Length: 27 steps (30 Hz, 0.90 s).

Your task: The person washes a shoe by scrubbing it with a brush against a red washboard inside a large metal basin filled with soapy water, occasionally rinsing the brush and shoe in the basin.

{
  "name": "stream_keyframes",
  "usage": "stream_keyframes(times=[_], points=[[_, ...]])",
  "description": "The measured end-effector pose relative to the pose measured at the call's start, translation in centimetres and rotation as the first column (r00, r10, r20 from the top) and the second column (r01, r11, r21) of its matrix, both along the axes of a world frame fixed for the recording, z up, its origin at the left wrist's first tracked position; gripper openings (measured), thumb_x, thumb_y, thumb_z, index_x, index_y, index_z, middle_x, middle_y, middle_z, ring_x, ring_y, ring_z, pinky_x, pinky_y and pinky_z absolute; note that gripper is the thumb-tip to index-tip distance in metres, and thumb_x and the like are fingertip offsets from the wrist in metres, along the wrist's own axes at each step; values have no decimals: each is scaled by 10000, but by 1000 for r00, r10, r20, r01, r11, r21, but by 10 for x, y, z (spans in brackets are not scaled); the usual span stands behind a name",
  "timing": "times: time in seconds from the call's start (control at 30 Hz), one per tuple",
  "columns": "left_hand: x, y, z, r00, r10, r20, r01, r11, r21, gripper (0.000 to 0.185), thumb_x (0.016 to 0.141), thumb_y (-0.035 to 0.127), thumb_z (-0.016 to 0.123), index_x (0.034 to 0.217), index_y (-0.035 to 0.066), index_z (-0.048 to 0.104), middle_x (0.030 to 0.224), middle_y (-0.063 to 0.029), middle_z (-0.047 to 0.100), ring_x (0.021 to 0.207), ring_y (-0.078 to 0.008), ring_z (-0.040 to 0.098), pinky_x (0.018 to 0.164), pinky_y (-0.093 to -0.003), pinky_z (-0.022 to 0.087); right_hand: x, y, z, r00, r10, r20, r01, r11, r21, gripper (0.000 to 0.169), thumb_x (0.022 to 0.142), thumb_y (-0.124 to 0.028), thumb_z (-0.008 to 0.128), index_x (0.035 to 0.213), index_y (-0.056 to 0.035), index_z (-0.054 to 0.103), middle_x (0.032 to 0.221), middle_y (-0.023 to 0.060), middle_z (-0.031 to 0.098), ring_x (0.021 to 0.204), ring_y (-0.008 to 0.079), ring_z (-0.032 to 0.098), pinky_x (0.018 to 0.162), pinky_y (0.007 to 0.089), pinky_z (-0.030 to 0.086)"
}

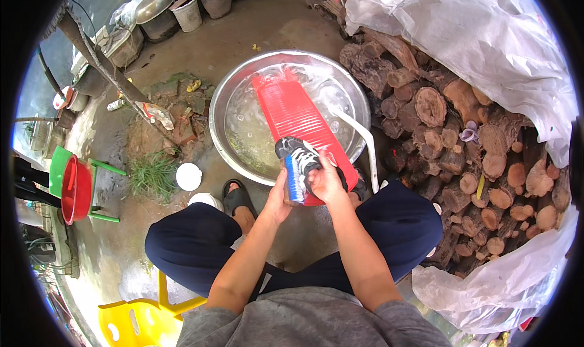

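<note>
My left hand [277,198] grips a scrubbing brush [295,178] with blue and white bristles, which lie against the side of a black sneaker [294,147] with white laces. The sneaker's opening is held by my right hand [327,182], its toe pointing away from me. Beneath the shoe, a red plastic washboard [296,105] leans across a wide metal basin [219,132], its far end in the water and its near end over the rim. Suds float on the water. A white hose [365,134] hangs over the right rim, water churning near its end.
Stacked firewood [456,155] under plastic sheeting [479,41] rises on the right. A white lid [188,176] and a white tub [206,201] stand left of my foot. Farther left are a grass tuft [153,177], a red basin [76,189] and a yellow chair [137,324].
</note>
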<state>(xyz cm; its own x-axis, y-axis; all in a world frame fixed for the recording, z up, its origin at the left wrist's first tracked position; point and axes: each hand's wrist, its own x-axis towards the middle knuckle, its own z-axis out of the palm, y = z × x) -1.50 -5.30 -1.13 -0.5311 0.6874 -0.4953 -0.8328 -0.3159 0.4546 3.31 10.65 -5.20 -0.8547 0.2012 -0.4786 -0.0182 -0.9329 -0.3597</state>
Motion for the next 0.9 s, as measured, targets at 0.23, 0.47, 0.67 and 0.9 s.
stream_keyframes(times=[0.23, 0.47, 0.67, 0.9], points=[[0, -9, 12, 996, -69, 50, 68, 997, 27, 521, 971, 526, 467, 1297, 124, 529, 1101, -103, 658, 932, -274, 663, 800, -467, 574, -23, -16, -1, 915, -384, 119, 318, 872, 372, 240, 848, -60, 598, 1011, 116, 589, 910, 143, 641, 790, 217, 632, 680, 351, 493], [-25, 24, 34, 1000, -7, -13, 8, 999, 37, 484, 985, 480, 473, 1223, 68, 558, 1012, -115, 655, 889, -230, 666, 812, -403, 577, -2, -6, 6, 972, -229, 58, 151, 794, 589, 219, 896, -123, 570, 929, 79, 649, 835, 79, 659, 721, 138, 608, 654, 299, 463], [-51, 66, 12, 975, -95, -201, 56, 980, -192, 511, 939, 527, 545, 1198, 88, 584, 964, -99, 676, 866, -209, 676, 754, -342, 561, 10, -10, 6, 990, -137, 46, 75, 761, 645, 355, 852, -245, 725, 1046, 44, 653, 945, 45, 661, 832, 116, 604, 758, 271, 469], [-74, 77, 34, 899, -227, -375, 120, 950, -288, 509, 945, 521, 538, 1159, 64, 605, 961, -78, 692, 838, -180, 671, 765, -301, 544, 8, -7, -28, 945, -84, 317, -212, 582, 785, 378, 844, -95, 731, 1191, -8, 610, 1117, 20, 639, 986, 137, 586, 875, 298, 473]])
